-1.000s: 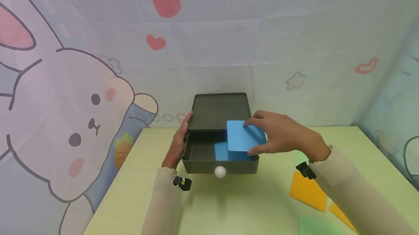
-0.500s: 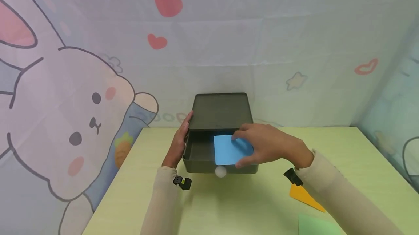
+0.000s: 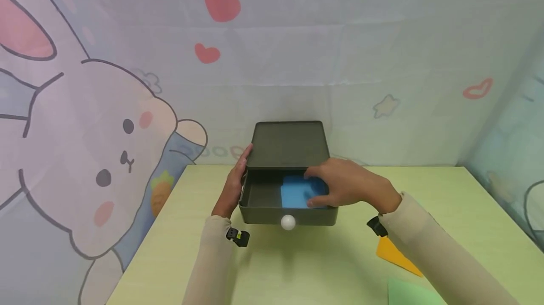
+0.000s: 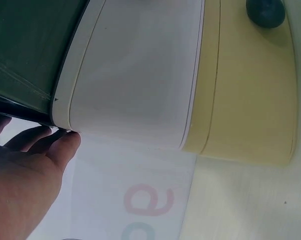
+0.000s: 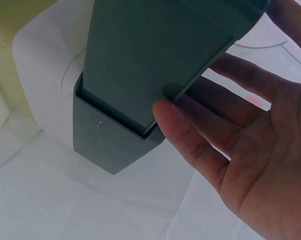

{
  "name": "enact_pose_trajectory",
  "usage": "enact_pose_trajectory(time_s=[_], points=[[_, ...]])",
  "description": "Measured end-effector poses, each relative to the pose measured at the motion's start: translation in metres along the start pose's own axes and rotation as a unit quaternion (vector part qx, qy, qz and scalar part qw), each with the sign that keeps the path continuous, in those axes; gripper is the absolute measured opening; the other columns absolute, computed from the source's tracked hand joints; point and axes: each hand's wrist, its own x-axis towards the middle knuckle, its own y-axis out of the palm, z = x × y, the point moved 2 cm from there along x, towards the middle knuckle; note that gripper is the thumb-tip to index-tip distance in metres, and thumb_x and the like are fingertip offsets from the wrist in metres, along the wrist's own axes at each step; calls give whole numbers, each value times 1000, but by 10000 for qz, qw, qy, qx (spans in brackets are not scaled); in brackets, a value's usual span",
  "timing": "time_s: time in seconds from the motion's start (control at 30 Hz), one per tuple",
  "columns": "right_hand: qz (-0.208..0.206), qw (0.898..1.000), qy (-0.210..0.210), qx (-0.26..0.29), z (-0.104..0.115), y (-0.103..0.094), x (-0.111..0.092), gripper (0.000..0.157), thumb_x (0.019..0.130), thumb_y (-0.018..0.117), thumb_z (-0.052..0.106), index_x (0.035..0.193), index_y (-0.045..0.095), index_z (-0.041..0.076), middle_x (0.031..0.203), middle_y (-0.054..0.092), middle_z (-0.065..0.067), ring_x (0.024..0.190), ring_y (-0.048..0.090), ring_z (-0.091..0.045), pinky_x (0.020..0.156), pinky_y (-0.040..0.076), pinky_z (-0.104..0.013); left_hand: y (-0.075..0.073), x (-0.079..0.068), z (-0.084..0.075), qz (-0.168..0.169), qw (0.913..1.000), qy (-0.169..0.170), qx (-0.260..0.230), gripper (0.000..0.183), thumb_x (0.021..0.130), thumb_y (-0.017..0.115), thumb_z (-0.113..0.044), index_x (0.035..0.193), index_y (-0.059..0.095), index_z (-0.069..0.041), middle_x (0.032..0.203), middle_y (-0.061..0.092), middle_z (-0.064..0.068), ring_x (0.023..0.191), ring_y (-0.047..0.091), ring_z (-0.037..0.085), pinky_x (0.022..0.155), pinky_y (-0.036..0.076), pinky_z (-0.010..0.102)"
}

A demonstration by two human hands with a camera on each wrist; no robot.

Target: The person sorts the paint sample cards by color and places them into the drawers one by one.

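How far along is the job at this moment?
Done: the drawer is open, with blue cards lying inside. In hand: the right hand is at those cards, grip unclear, while the left hand rests against the box. Possibly left: the orange card and green card, lying on the table outside, and shutting the drawer.

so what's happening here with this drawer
A person is working at a small drawer unit with its dark drawer pulled open. The left hand rests against the unit's side. The right hand is over the drawer's right side, at the flat blue pieces lying in there; whether it is gripping one isn't clear. An orange piece and a green one lie outside on the table.
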Motion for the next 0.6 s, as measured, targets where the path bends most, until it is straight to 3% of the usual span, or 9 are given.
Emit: enact_pose_trajectory(time_s=[0.37,0.6], points=[[-236,9996,-158,84,-3,2,-2,55,87,75,48,125,67,9,115,74,-5,92,68,-18,84,56,-37,0,0,1,-4,10000,4,41,57,109,17,-45,162,20,-25,170,16,2,159,13,28,126,14,62],[-810,9965,-184,55,5,-2,-14,49,88,75,45,122,69,11,117,74,-2,99,70,-20,87,57,-40,1,0,1,-45,10000,-6,62,56,109,17,-45,162,20,-26,170,17,1,158,14,27,125,15,62]])
